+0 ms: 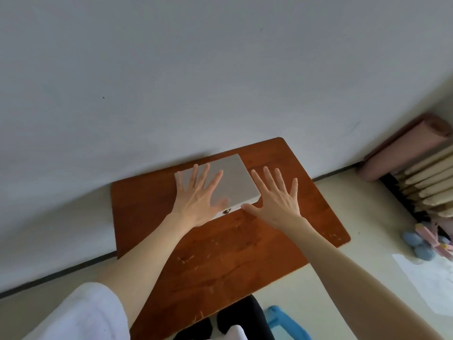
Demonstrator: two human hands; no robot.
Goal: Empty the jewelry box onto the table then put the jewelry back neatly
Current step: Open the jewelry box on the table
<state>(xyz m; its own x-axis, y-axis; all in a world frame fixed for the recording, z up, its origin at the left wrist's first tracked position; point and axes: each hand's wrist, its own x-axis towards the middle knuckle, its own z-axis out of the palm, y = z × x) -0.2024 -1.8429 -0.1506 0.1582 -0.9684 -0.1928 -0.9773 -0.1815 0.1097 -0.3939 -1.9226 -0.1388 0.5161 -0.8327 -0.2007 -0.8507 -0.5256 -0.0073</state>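
A person reaches both bare arms forward over a small reddish-brown wooden tabletop (220, 253) set against a pale wall. A flat grey jewelry box (235, 179), lid closed, lies on the far part of the tabletop, partly under the hands. The left hand (199, 196) is spread wide with straight fingers above the near left portion of the lid; whether the palm actually touches the lid cannot be told. The right hand (275, 200) is likewise spread flat and holding nothing, just beside the box's right edge, its thumb pointing toward the near right corner. Between the two hands, on the box's near face, a small metal clasp (226, 211) shows. No jewelry is visible, so the task appears to be at its very beginning. The step in hand seems to be opening the box: it would go best with one hand steadying the lid or side while the other works the clasp, then lifting the lid from its near edge, slowly, so the box does not slide toward the wall. Off to the right of the right hand, on the floor, lie a rolled pink mat (404, 148) and some blue and pink objects (424, 244), too blurred to name.
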